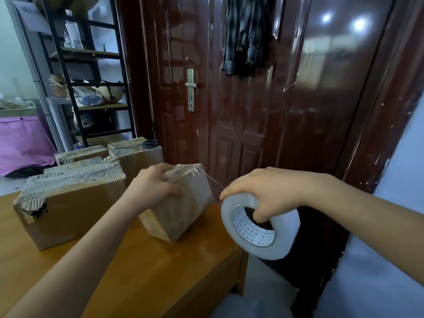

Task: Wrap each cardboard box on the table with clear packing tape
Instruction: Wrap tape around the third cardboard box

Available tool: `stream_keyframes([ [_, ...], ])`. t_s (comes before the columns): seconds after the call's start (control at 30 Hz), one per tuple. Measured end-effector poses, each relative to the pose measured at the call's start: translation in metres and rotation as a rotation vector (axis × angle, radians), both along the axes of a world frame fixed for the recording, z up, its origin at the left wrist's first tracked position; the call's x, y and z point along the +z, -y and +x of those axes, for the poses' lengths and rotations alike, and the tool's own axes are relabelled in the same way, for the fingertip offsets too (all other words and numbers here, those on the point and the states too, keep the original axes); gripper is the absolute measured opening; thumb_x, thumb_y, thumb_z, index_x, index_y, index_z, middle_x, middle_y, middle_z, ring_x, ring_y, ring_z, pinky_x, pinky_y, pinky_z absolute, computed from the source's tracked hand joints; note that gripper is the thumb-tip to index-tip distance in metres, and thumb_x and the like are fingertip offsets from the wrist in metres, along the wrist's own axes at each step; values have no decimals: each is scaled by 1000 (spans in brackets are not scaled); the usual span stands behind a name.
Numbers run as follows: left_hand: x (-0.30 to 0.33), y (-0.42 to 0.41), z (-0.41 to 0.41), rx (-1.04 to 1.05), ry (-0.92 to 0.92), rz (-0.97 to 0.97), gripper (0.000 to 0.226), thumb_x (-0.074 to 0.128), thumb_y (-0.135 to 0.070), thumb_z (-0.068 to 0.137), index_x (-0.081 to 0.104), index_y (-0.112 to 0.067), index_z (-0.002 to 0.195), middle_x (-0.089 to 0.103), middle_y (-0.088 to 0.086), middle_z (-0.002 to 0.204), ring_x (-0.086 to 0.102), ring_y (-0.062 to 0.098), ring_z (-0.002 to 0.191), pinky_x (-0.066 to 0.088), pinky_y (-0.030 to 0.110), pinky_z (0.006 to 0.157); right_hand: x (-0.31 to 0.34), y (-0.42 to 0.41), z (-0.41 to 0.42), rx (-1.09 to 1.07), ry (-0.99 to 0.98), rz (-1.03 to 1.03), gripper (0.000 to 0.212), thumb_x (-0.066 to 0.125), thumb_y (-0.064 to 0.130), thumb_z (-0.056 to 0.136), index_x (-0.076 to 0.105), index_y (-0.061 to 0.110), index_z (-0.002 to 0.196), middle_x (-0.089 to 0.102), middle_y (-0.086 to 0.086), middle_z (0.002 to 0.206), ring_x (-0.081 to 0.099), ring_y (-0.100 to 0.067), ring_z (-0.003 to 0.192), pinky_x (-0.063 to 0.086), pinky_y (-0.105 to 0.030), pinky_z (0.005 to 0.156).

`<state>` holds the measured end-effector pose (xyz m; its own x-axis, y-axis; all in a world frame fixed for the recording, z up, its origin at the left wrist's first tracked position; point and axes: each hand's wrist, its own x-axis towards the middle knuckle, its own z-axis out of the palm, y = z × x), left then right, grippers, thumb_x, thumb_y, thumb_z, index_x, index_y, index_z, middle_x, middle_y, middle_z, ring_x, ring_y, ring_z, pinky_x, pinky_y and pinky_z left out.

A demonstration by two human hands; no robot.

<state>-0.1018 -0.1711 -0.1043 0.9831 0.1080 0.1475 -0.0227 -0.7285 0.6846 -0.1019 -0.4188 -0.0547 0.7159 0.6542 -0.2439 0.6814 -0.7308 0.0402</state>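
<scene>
The small cardboard box (179, 203) I am wrapping sits tilted on one edge near the right end of the wooden table (142, 278), at about 6 o'clock from the door handle (191, 89), its faces already glossy with clear film. Starting at my 9 o'clock, a large cardboard box (66, 205) with torn corrugated edges and a dark scuffed corner lies flat on the table; behind it, toward 11 o'clock, more boxes (135, 154) are stacked, and a pair of black scissors (146, 144) rests on the farthest one. My left hand (152, 185) grips the small box from above, fingers curled over its top and thumb along its near face. A strip of clear tape (212, 183) stretches taut from the box's upper right corner to the tape roll (259, 228), which hangs off the table's edge at 3 o'clock. My right hand (270, 191) holds that roll, fingers hooked into the core; the white core carries rows of small printed marks too blurred to read. Behind stands a glossy dark red door (241, 111) with a plaid garment (245, 35) hanging on it, a black metal shelf unit (91, 76) at 10 o'clock, and pink fabric (23, 145) at far left.
</scene>
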Motion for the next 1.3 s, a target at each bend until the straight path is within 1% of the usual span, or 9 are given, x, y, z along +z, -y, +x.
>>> stream_keyframes([
  [0.1, 5, -6, -2, -39, -163, -529, 40, 77, -20, 79, 63, -17, 116, 67, 11, 106, 66, 30, 93, 57, 45, 82, 10, -5, 4, 7, 62, 52, 72, 65, 19, 77, 38, 48, 138, 56, 12, 124, 62, -12, 70, 47, -24, 54],
  [0.23, -11, -20, 5, -35, -343, -600, 30, 72, -25, 82, 66, -16, 110, 71, 16, 102, 69, 33, 93, 56, 44, 84, -3, -21, 11, 58, 108, -9, 72, 65, 19, 76, 39, 45, 137, 53, 15, 128, 63, -15, 92, 56, -36, 70],
  [0.37, -23, -33, 17, -110, -225, -278, 40, 68, -29, 89, 55, -34, 126, 59, 0, 124, 57, 19, 116, 47, 36, 99, -16, -34, 18, 79, 130, -39, 68, 60, 11, 80, 40, 39, 139, 46, 16, 137, 55, -11, 94, 46, -25, 62],
  [0.5, -23, -9, 13, -168, 158, 362, 28, 51, -22, 98, 62, -22, 124, 61, -4, 125, 57, 15, 115, 46, 28, 93, -20, -33, 24, 67, 117, -3, 70, 62, 15, 80, 38, 40, 141, 42, 18, 140, 54, -9, 95, 51, -29, 68],
  [0.7, -23, 27, -8, -137, -111, 769, 80, 51, -71, 81, 36, -15, 136, 35, 5, 148, 34, 29, 135, 40, 53, 100, -29, -28, 18, 52, 126, 41, 78, 62, 17, 80, 29, 39, 147, 34, 18, 147, 55, -8, 103, 53, -31, 74],
  [0.87, -11, 28, -10, -172, -90, 432, 54, 66, -44, 81, 47, -17, 125, 56, -1, 107, 55, 19, 91, 49, 36, 73, -2, -29, 20, 55, 90, 88, 84, 68, 17, 79, 28, 40, 149, 44, 10, 136, 51, -12, 110, 53, -36, 84],
  [1.07, 2, 0, 1, -157, -250, -400, 54, 73, -29, 55, 65, -16, 107, 68, 10, 103, 67, 25, 90, 56, 37, 75, 44, -55, 28, 54, 446, 454, 60, 68, 32, 85, 46, 32, 140, 47, 9, 134, 49, -12, 120, 42, -32, 90],
  [1.23, -5, -37, 8, -149, -419, -683, 52, 76, -22, 65, 66, -11, 114, 68, 23, 111, 68, 35, 91, 55, 43, 80, 15, -68, 48, 77, 323, 750, 68, 67, 19, 86, 38, 34, 146, 31, 11, 152, 34, -13, 136, 37, -35, 107],
  [1.3, -4, -47, 13, -112, -359, -569, 41, 79, -22, 72, 68, -13, 111, 69, 18, 110, 67, 29, 94, 53, 40, 83, -3, -71, 58, 94, 294, 847, 74, 66, 17, 87, 31, 39, 148, 22, 16, 157, 25, -13, 142, 30, -35, 111],
])
